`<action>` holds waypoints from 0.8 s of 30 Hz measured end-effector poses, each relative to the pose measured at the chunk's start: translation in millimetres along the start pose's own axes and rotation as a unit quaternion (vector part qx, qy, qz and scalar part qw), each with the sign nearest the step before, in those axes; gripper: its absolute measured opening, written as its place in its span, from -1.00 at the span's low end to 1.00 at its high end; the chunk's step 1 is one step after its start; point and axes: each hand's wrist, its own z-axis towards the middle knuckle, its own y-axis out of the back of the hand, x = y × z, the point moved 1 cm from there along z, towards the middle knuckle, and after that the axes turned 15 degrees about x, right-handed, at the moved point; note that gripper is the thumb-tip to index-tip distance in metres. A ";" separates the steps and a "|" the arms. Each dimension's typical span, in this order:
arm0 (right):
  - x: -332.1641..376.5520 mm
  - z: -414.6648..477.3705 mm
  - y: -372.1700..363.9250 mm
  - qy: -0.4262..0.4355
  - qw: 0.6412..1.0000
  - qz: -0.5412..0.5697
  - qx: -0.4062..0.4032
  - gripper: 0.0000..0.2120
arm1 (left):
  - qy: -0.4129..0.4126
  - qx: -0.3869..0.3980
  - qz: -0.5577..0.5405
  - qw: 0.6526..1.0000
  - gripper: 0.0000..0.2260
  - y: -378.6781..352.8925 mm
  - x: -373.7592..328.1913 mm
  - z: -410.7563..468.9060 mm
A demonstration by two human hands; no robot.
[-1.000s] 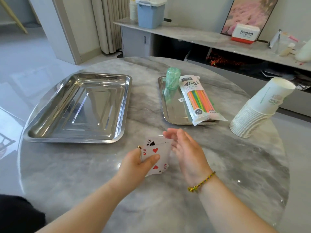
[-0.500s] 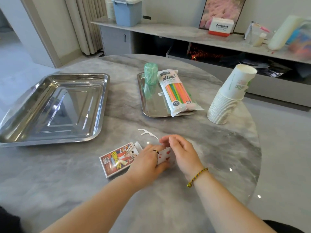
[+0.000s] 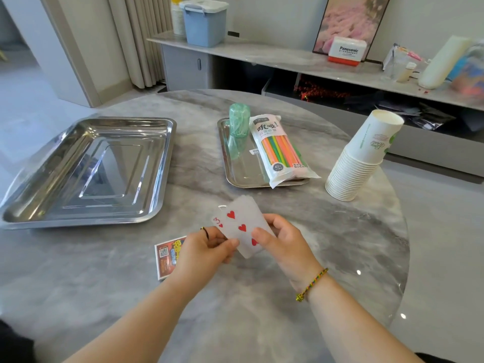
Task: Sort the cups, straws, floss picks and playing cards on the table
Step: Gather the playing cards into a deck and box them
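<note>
— Where are our playing cards (image 3: 242,226)?
— Six o'clock, above the surface (image 3: 104,279). Our left grip (image 3: 207,248) and right grip (image 3: 284,243) both pinch them, three of hearts facing us.
— The rest?
— Cups (image 3: 358,163) at two o'clock, straws (image 3: 280,150) on the tray (image 3: 239,170) at twelve.

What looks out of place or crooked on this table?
The stack of paper cups leans to the right instead of standing straight, and the straw packet overhangs the small tray's near rim.
</note>
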 end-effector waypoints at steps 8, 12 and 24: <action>-2.2 5.3 -11.8 -0.048 0.998 0.018 -0.023 -0.85 | 0.040 0.026 -0.034 0.998 -0.82 4.1 -7.4 -3.7; -1.8 7.9 -4.7 -0.086 0.996 0.015 -0.020 -0.85 | -0.008 0.008 0.247 0.969 -0.86 33.2 -12.8 -7.9; -9.9 11.0 -7.9 -0.163 0.984 -0.004 0.068 -0.76 | 0.001 0.112 0.560 0.821 -0.22 74.8 13.0 -5.6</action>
